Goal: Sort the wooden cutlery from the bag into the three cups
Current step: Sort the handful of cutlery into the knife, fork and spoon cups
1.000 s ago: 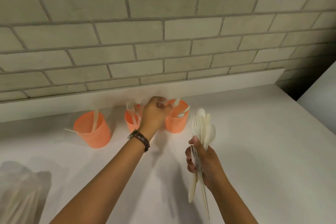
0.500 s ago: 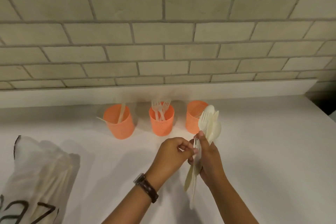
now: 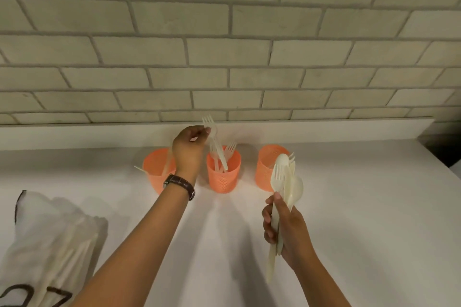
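At seven o'clock, nearest, lying on the white counter [image 3: 361, 207]: a translucent white plastic bag with dark lettering [image 3: 47, 239], pale utensils showing through. At four o'clock, the right hand [image 3: 284, 227] clenched around a bundle of pale wooden forks and spoons [image 3: 284, 189], heads up. Farther, near centre, the left hand [image 3: 188, 148], brown-strapped wristwatch [image 3: 179, 183] on its wrist, pinching a pale wooden fork [image 3: 215, 142], handle tip dipping into the middle orange perforated cup [image 3: 223, 174] among other forks. Left orange cup [image 3: 156, 169] at ten o'clock, holding a few pale sticks. Right orange cup [image 3: 268, 167] at one o'clock, behind the bundle. Beyond, a grey brick wall [image 3: 224, 45].
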Demonstrator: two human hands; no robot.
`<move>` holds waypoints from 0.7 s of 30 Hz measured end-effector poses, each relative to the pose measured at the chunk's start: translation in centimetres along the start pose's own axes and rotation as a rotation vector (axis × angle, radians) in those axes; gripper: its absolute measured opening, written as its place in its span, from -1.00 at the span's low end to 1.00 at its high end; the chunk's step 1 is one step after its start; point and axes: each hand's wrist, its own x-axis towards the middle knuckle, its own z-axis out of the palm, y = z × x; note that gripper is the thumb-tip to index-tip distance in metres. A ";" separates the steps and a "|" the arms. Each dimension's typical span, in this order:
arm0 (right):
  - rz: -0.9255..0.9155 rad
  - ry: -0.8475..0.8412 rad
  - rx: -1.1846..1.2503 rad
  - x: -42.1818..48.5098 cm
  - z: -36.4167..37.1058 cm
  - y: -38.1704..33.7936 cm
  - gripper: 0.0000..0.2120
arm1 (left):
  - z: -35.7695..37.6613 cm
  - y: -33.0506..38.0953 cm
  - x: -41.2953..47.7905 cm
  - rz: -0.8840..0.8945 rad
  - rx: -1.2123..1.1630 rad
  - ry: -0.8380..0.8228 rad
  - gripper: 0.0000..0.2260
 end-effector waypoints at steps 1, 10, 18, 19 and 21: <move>0.005 -0.012 0.001 0.0 0.1 -0.1 -0.71 | 0.3 -0.5 0.3 -0.025 0.032 -0.023 -0.91; 0.008 -0.094 0.012 0.2 0.4 -0.4 -0.71 | 1.4 -1.8 -5.7 -0.086 0.127 -0.468 -0.92; -0.005 -0.148 -0.074 -0.1 1.0 -0.1 -0.67 | 1.5 -0.3 -7.7 -0.159 -0.001 -0.580 -0.93; -0.001 -0.146 -0.072 -0.1 0.9 -0.1 -0.67 | 1.2 0.2 -6.8 -0.177 -0.051 -0.508 -0.95; 0.008 -0.132 -0.069 0.0 0.5 0.0 -0.69 | 0.5 1.3 -4.6 -0.153 -0.140 -0.321 -0.95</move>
